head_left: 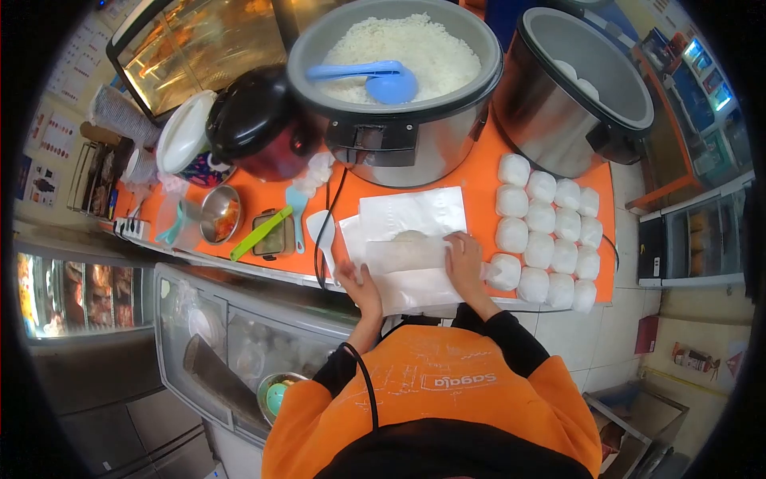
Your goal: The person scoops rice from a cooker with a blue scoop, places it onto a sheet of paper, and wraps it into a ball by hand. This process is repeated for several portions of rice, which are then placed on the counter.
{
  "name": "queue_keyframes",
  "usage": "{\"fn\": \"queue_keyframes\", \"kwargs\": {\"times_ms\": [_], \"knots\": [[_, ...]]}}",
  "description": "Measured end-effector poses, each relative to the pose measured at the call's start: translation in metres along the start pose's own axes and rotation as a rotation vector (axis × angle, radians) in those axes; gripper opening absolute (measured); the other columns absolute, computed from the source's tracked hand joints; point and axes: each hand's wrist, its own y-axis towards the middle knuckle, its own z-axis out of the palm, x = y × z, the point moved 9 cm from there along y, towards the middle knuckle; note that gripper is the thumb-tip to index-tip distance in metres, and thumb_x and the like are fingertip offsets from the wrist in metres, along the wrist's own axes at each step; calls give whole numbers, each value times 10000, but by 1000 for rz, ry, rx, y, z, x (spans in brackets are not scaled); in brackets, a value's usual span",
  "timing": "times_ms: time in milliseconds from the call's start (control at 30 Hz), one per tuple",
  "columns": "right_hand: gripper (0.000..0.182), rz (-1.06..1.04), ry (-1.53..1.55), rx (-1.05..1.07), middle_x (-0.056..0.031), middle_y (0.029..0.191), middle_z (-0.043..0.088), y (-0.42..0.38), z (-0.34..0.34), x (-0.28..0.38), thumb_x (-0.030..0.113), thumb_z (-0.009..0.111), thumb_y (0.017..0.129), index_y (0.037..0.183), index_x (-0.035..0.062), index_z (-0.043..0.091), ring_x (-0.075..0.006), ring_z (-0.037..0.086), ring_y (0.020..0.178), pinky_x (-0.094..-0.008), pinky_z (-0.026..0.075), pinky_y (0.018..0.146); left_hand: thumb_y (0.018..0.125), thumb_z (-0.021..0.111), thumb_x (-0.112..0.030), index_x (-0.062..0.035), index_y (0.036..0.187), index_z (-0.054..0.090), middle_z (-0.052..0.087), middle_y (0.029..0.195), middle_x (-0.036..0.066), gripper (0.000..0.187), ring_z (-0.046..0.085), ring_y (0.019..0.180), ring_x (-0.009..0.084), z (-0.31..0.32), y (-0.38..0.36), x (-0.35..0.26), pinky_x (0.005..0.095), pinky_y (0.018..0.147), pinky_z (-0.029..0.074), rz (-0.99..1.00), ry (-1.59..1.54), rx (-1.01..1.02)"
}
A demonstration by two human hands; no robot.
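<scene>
Both hands, left [359,281] and right [465,259], closed on half-wrapped rice roll [405,249]; many wrapped packs [546,239] right; cooker [395,72] beyond, far from empty.

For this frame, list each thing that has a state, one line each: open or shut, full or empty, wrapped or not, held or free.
Large grey rice cooker: lid off, filled with white rice, blue plastic scoop resting in it.
Second steel cooker pot: open, nearly empty.
White paper sheet: partly rolled around a rice portion.
Left hand: pressing the roll.
Right hand: pressing the roll.
White wrapped rice parcels: finished, in rows.
</scene>
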Motion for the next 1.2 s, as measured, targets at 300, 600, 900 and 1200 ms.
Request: {"fn": "queue_keyframes", "kwargs": {"times_ms": [300, 600, 900, 1200], "knots": [[498, 61, 75, 139, -155, 1387, 356, 2, 56, 11, 316, 400, 915, 1353, 86, 348, -293, 273, 1323, -440, 194, 1067, 693, 649, 11, -60, 1087, 465, 476, 828, 7, 441, 473, 719, 85, 24, -3, 96, 214, 613, 401, -591, -360, -10], [539, 133, -43, 320, -123, 1114, 500, 64, 63, -8, 189, 580, 817, 1324, 162, 399, -312, 518, 979, -445, 416, 838, 713, 655, -21, 10, 1002, 587, 644, 855, 57, 299, 587, 752, 106, 86, 64, 37, 216, 652, 455, -192, 58, 710], [229, -509, -220, 308, -68, 971, 515, 104, 24, 48, 148, 654, 709, 919, 104, 574, -240, 494, 971, -380, 394, 761, 695, 624, -13, -43, 1277, 408, 449, 1227, 178, 622, 451, 1089, 300, 69, 35, -79, 407, 918, 365, 709, 461, 246], [203, -389, 5, 162, -70, 814, 522, 37, -7, 30, -16, 589, 650, 820, 89, 550, -252, 511, 871, -355, 394, 742, 692, 561, 24, -27, 959, 594, 549, 770, 90, 274, 571, 804, 282, 72, -26, -72, 418, 789, 447, 1199, 576, 741]]}}
